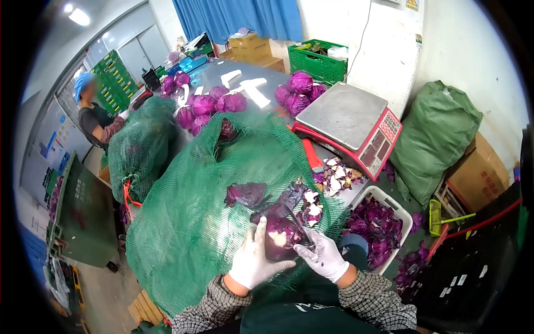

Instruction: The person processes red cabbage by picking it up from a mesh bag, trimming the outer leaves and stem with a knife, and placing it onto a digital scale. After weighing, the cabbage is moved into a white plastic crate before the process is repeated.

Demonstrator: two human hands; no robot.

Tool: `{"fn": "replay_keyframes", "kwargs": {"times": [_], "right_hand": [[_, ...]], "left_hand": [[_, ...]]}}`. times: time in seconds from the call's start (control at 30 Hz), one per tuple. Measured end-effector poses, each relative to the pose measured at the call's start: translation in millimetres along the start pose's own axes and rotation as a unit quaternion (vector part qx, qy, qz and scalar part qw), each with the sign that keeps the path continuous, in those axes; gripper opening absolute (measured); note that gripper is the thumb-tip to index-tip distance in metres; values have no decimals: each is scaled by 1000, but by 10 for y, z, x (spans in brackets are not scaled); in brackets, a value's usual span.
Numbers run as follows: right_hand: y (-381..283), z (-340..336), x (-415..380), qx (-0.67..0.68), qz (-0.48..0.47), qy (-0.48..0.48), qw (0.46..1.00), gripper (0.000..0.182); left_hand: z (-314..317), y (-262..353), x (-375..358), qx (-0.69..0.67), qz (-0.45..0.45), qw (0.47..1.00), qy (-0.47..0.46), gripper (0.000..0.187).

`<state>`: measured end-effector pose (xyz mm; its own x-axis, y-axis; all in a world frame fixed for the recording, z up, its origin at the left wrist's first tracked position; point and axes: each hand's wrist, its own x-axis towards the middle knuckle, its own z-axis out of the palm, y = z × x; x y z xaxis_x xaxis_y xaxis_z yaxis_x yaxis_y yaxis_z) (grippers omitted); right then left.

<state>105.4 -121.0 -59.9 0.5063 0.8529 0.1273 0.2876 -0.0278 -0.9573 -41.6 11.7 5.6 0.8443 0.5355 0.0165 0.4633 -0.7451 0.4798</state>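
Note:
Both my hands wear white gloves and are around a purple cabbage (282, 234) whose pale cut stem faces up. My left hand (256, 259) rests against its left side, fingers spread and thumb below it. My right hand (322, 256) is closed at its right side on a dark, thin thing that looks like a knife (298, 221). Under the cabbage lies a green mesh sack (183, 222) spread over the table. Dark loose leaves (245, 195) lie on the mesh beyond the cabbage, with cut stem pieces (311, 209) beside them.
A red scale (342, 117) stands at back right, near trimmings (336, 175). Right of me is a white basket (406, 214) of purple leaves. Whole cabbages (203, 104) sit at the back. A person (94, 114) in a blue cap stands left beside a full mesh sack (142, 139).

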Motion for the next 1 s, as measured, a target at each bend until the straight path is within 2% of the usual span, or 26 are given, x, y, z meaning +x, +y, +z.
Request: {"fn": "replay_keyframes", "kwargs": {"times": [0.03, 0.1, 0.13, 0.17, 0.23, 0.3, 0.43, 0.47, 0.57, 0.7, 0.73, 0.8, 0.9, 0.97, 1.0], "right_hand": [[-42, 8, 31, -40, -29, 16, 999, 48], [-81, -14, 54, -37, -2, -18, 999, 48], [43, 31, 71, -54, -73, -4, 996, 49], [43, 32, 60, -47, -55, -6, 997, 49], [-42, 11, 66, -35, -24, -8, 999, 48], [-43, 19, 38, -70, -48, -17, 996, 53], [-40, 29, 6, -38, -10, -32, 999, 60], [-40, 33, -4, -25, 8, -39, 999, 61], [-62, 72, -20, -73, -20, -33, 997, 61], [-30, 86, 22, -98, -11, -11, 995, 60], [-45, 78, 42, -35, 40, -4, 999, 58], [-77, 52, 116, -21, 50, 5, 999, 51], [-111, 0, 231, -164, -75, 21, 983, 35], [-201, -2, 248, -8, -18, 18, 1000, 24], [-193, -9, 246, -11, 2, 7, 1000, 22]], "left_hand": [[-19, -23, 10, 51, 14, 998, 19, 129], [-16, -64, 28, 143, 34, 987, 58, 127], [-22, -73, 80, 106, 60, 990, 64, 121], [70, -151, 123, 26, 117, 988, 96, 117], [204, -244, 180, -27, 159, 981, 108, 114], [227, -190, 125, -16, 115, 987, 110, 112], [266, -74, 35, 25, 69, 990, 123, 108], [296, -88, 24, 26, 78, 987, 137, 107], [329, -96, 13, 5, 66, 990, 128, 103], [310, -90, 10, -1, 55, 991, 125, 107], [297, -83, 11, 1, 54, 991, 124, 108], [304, -88, 1, 7, 57, 991, 122, 111], [327, -94, -19, 13, 66, 991, 116, 113], [286, -96, -17, 2, 55, 992, 114, 114], [267, -115, -17, -12, 50, 993, 107, 116]]}}
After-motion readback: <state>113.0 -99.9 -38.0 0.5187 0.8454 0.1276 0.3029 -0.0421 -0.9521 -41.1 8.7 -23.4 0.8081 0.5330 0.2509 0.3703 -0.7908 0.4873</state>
